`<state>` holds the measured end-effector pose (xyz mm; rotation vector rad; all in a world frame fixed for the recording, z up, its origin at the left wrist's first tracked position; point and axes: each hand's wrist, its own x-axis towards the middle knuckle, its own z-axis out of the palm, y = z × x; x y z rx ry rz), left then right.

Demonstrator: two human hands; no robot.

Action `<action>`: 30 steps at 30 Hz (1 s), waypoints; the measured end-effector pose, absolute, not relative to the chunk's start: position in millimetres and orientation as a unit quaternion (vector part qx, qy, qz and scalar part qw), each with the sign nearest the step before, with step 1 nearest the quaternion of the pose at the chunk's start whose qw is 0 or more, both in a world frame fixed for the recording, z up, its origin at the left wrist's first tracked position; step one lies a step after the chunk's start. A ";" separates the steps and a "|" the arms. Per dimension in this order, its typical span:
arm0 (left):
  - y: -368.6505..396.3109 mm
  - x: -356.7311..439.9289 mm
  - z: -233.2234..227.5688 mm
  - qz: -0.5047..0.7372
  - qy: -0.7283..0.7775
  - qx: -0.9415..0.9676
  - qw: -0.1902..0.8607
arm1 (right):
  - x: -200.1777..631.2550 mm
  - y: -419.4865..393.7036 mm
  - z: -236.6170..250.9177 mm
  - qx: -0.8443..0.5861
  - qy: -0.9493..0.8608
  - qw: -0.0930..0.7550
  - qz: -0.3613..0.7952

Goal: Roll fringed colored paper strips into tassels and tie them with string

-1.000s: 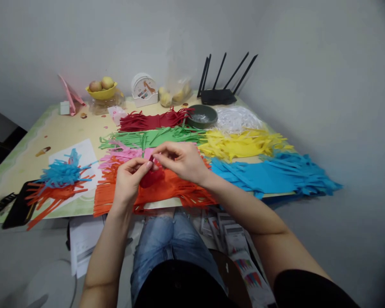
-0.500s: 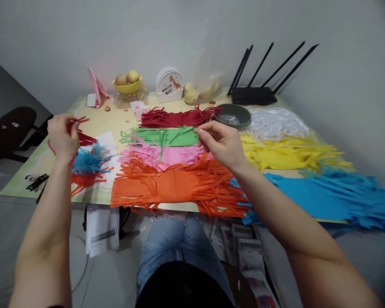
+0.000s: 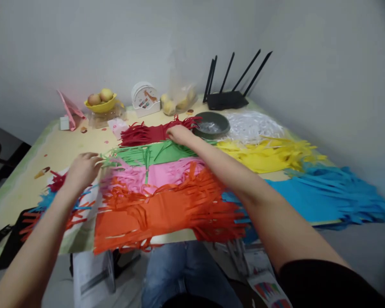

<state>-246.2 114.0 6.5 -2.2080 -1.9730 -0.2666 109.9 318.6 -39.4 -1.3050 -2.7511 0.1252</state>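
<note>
My right hand (image 3: 180,134) reaches over the middle of the table, its fingers bent together where the dark red fringed paper (image 3: 157,134) meets the green fringed paper (image 3: 162,153). Its fingertips are partly hidden, so any small strip in them does not show. My left hand (image 3: 84,170) is beside the green fringe's left end, fingers loosely stretched and apart, holding nothing visible. Under my left wrist lies a small pile of red, blue and orange paper strips (image 3: 78,218). Pink fringed paper (image 3: 163,173) and orange fringed paper (image 3: 167,211) lie in front of the green.
Yellow fringed paper (image 3: 266,158) and blue fringed paper (image 3: 303,196) spread to the right. Behind them are white strips (image 3: 253,126), a dark bowl (image 3: 224,124) and a black router (image 3: 227,101). A yellow fruit bowl (image 3: 100,107), coaster holder (image 3: 147,110) and pink stand (image 3: 71,111) stand along the back.
My left hand has moved from above the small strip pile toward the green fringe, and no strip shows in it now. My right hand has reached farther back to the red paper. The view has shifted.
</note>
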 end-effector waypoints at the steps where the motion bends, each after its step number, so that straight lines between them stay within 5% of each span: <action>1: 137.8 -220.0 7.4 -0.084 -0.628 -0.771 0.064 | 102.8 326.0 -44.3 -0.429 -0.902 0.029 0.040; 11: 329.3 -69.3 -68.2 -0.054 -0.519 -0.853 -0.028 | 106.9 358.8 -68.6 -0.409 -0.912 -0.028 0.006; 30: 353.7 -81.8 -71.7 -0.071 -0.585 -0.794 -0.152 | 124.3 386.1 -58.5 -0.466 -0.878 0.055 0.096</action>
